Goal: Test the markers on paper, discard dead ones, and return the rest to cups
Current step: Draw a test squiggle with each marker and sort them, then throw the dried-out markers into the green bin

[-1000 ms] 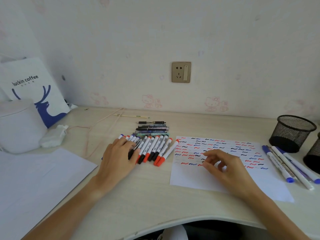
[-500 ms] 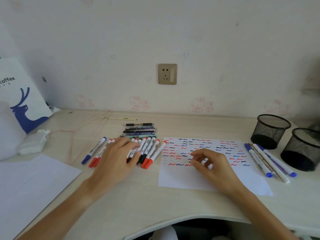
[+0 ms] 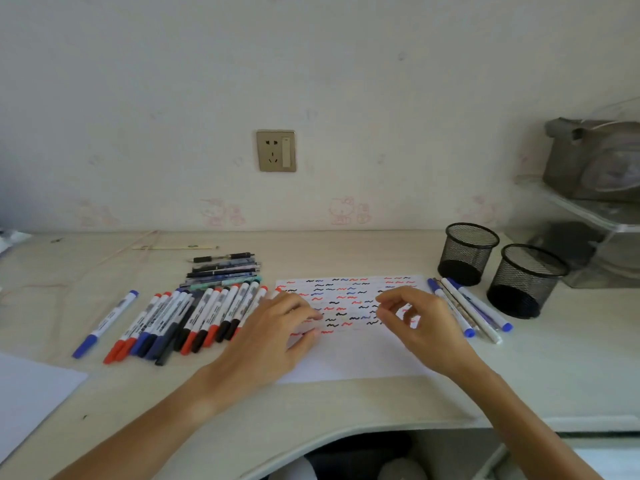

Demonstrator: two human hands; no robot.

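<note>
A row of white markers (image 3: pixel 194 317) with red, blue and black caps lies left of the test paper (image 3: pixel 349 358), which is covered in red, blue and black squiggles. One blue marker (image 3: pixel 107 320) lies apart at the far left. My left hand (image 3: pixel 270 337) rests on the paper's left edge, covering the row's rightmost red marker (image 3: pixel 278 289); its fingers are relaxed. My right hand (image 3: pixel 415 323) hovers over the paper with loosely curled fingers and nothing visible in it. Two black mesh cups (image 3: pixel 467 252) (image 3: pixel 526 278) stand at the right.
A few blue-capped markers (image 3: pixel 467 308) lie between the paper and the cups. A pile of dark pens (image 3: pixel 225 268) sits behind the marker row. A blank sheet (image 3: pixel 27 393) lies at the lower left. A clear shelf unit (image 3: pixel 595 216) stands at the far right.
My left hand has slid right, off the marker row and onto the paper's left edge. My right hand has stayed over the paper. My view has turned right.
</note>
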